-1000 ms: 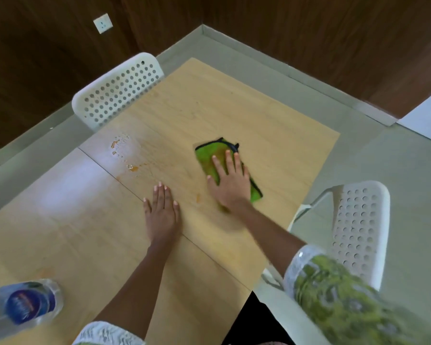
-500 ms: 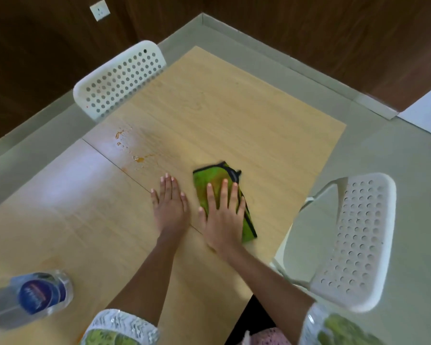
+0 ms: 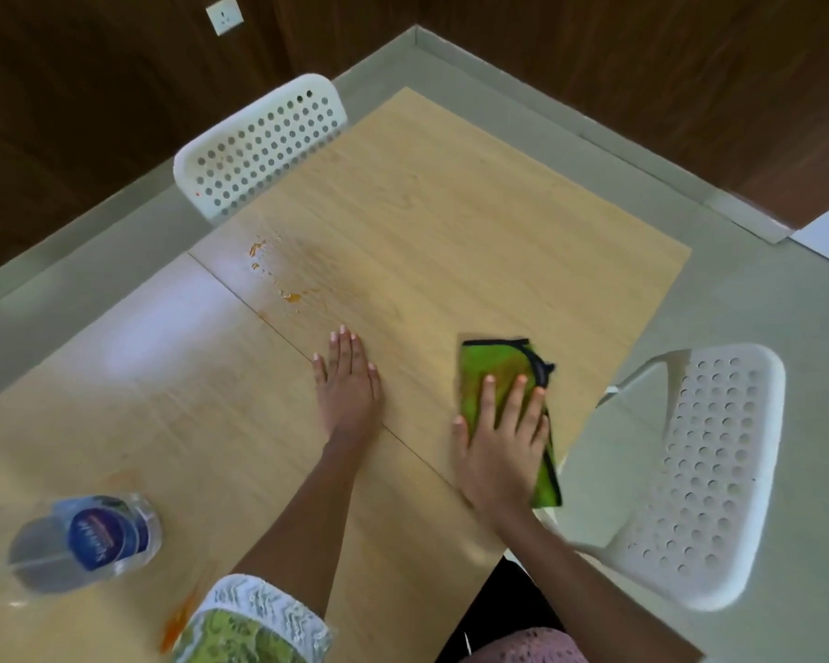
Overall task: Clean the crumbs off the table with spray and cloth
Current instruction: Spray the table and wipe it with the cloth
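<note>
My right hand (image 3: 501, 447) presses flat with straight fingers on a folded green cloth (image 3: 491, 370) with a black edge, near the right edge of the light wooden table (image 3: 451, 232). My left hand (image 3: 348, 385) rests flat on the table beside it, fingers straight, holding nothing. Orange crumbs and wet spots (image 3: 278, 275) lie farther up the table to the left. A clear bottle with a blue label (image 3: 87, 538) stands at the near left. An orange smear (image 3: 175, 624) shows at the table's near edge.
A white perforated chair (image 3: 259, 145) stands at the table's far left side. Another white perforated chair (image 3: 699, 471) stands close to the right edge, next to the cloth. A seam (image 3: 240, 299) runs across the tabletop. Dark wooden walls enclose the grey floor.
My right hand has slid the cloth to the right, away from my left hand and toward the table's right edge. My left hand has stayed flat in place.
</note>
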